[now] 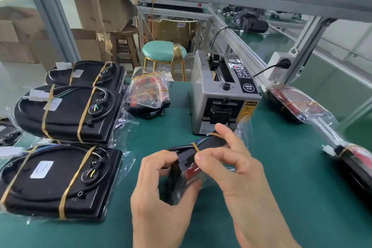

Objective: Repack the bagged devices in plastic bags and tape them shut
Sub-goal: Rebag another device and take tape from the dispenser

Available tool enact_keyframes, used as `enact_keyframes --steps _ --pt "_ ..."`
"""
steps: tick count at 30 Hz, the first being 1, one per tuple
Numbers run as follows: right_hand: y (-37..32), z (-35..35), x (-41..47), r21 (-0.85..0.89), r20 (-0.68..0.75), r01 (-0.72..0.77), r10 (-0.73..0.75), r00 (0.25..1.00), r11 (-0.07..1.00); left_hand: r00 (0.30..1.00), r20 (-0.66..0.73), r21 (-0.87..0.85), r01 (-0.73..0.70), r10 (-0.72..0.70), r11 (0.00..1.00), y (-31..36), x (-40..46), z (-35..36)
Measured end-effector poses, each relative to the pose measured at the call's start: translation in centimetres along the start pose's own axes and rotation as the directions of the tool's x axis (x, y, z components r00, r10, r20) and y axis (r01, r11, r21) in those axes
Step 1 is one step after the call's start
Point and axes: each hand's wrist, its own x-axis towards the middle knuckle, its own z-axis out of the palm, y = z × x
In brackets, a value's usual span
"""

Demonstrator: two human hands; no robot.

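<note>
Head view: your left hand [161, 179] and right hand [231, 159] grip the device [187, 167]; rigid body, slippery bag, so hold its edges.

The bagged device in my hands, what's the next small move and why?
Probably press the tape strip flat along the device. The right hand pinches at the tan strip crossing its top edge, while the left hand grips the lower end through the plastic. The tape dispenser sits just behind, so reaching there for a second strip would likely follow.
</note>
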Motion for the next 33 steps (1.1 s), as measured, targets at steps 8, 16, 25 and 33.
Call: enact_keyframes --steps 8,16,25,33 --pt "-0.01 -0.05 -0.37 0.003 0.047 -0.02 0.02 0.999 1.0 0.997 -0.035 0.058 -0.063 0.065 0.996 0.3 -0.02 -0.03" --pt "-0.17 -0.31 -0.19 -0.082 0.036 -0.021 0.024 0.999 0.996 0.995 -0.051 0.087 -0.082 0.086 0.993 0.49 -0.05 0.14" --pt "0.22 -0.46 -0.01 -0.103 0.002 0.008 -0.008 1.0 0.995 0.99 -0.037 0.117 -0.129 0.134 0.985 0.6 0.1 0.12" --pt "-0.71 -0.63 0.27 0.177 0.03 -0.083 0.079 0.996 0.981 0.99 -0.04 0.144 -0.125 0.132 0.982 0.2 -0.19 0.17"
